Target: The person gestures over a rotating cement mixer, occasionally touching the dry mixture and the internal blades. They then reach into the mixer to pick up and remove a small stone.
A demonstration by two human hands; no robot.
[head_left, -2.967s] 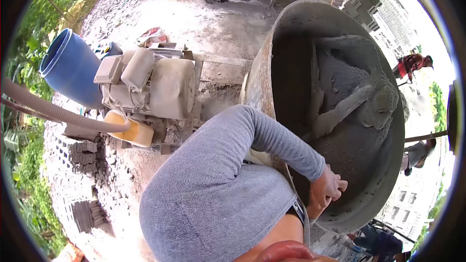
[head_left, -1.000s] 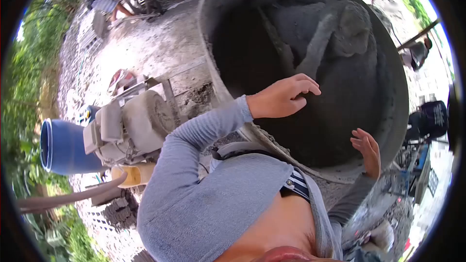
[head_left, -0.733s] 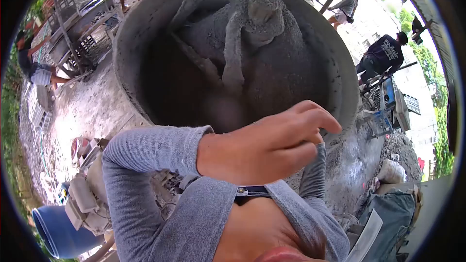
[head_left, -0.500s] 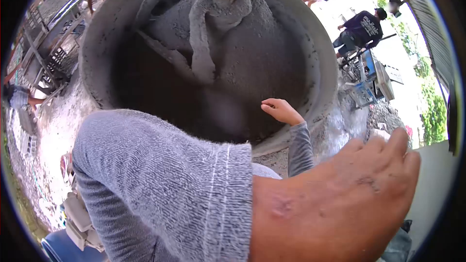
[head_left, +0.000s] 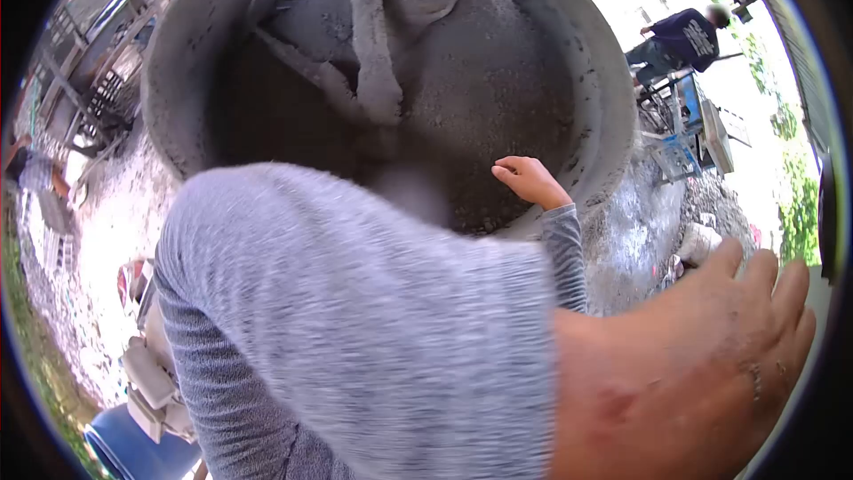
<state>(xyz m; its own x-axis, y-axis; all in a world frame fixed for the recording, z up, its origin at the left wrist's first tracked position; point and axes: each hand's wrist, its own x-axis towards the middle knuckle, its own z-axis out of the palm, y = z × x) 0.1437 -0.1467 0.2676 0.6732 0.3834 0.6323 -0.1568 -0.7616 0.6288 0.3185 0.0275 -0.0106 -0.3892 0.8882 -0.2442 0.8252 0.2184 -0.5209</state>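
Observation:
A large round mixer pan (head_left: pixel 178 53), coated in grey cement, fills the upper middle of the head view. Inside it are a crusted central hub with arms (head_left: pixel 378 58) and a dark, grainy mix (head_left: pixel 293 116). My right hand (head_left: pixel 533 180) hovers at the pan's near right side, fingers pointing left and loosely extended, with nothing visible in them. Close to the camera, my left arm crosses to the right in a grey sleeve (head_left: pixel 355 302). My left hand (head_left: pixel 684 373) shows its back, with its fingers slightly apart at the right; its palm is hidden.
A person in a dark shirt (head_left: pixel 684 40) stands beyond the pan near a blue metal frame (head_left: pixel 680 138). Other people are partly seen at the top and left edges. A blue barrel (head_left: pixel 142 444) lies at lower left, below pale blocks (head_left: pixel 147 373). Rubble covers the ground.
My left forearm and hand have moved right. My right hand appears slightly higher and farther right. The view has shifted, so the pan's hub sits higher in the picture.

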